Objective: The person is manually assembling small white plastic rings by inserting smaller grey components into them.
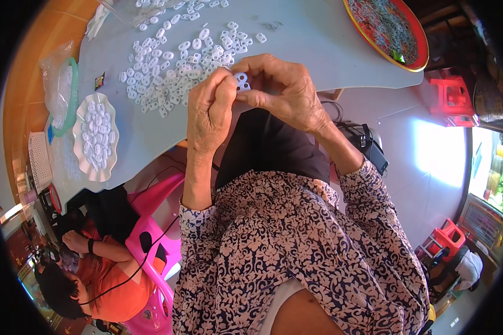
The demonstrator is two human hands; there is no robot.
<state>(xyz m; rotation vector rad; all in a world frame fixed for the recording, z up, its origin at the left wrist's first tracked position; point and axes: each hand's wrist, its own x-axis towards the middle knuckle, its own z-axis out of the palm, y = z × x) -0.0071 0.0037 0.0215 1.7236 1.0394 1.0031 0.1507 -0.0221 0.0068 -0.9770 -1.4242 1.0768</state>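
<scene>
head view: only one camera, looking down at my hands over the near table edge.
left hand (209, 109): raised above my lap, fingers curled shut, thumb and forefinger pinching the left side of a small white plastic piece (241, 81).
right hand (282, 89): closed too, fingertips gripping the same piece from the right and top; both hands touch at the piece.
white piece: flat, with two round holes, held between both hands just off the table edge, above my dark lap.
table (307, 39): pale grey top, curved by the lens.
loose pile (179, 67): many more small white pieces scattered on the table, just beyond my left hand, not touched.
white dish (79, 120): scalloped rim, on the table's left part, filled with more white pieces, well apart from my hands.
clear bag (56, 84): lies beside the dish with a green ring (72, 97) on it.
red tray (422, 42): round, yellow rim, far right of the table, holds a heap of pale small parts; too small to tell which kind.
sleeves: patterned dark-and-cream fabric on both my forearms.
other person (109, 279): orange top, sitting lower left by a pink chair (156, 223); hands not near mine.
red stool (452, 100): on the floor at right.
</scene>
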